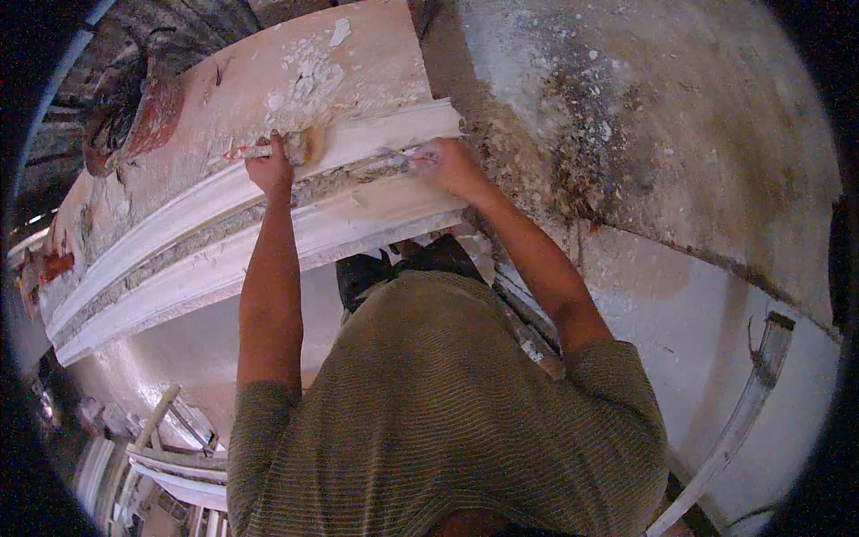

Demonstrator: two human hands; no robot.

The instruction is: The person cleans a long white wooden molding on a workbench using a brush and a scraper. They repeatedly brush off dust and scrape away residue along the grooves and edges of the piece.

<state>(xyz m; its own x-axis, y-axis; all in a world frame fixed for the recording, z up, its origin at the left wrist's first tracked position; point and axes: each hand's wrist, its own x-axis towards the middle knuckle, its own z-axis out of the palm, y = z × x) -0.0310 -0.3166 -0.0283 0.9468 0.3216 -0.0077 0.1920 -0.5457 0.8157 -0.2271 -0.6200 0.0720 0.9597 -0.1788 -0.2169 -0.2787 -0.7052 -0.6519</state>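
Gripping what looks like a brush (311, 146), the left hand (271, 168) is curled over the curved white plaster moulding (385, 130), which lies along the worktable's (385, 45) near edge. The blurred right hand (447, 167) seems closed around an unclear tool (394, 157). Outer bands look smooth; the rough middle channel (331, 186) appears unfinished.

A long moulding (322, 215) lies along the near edge of a tabletop (215, 107), loose flakes (309, 76) behind it at upper centre. A brush (313, 145) in the left hand (270, 170) sits left of the right hand (445, 166). Debris (582, 152) lies upper right, a narrow strip (747, 412) lower right.
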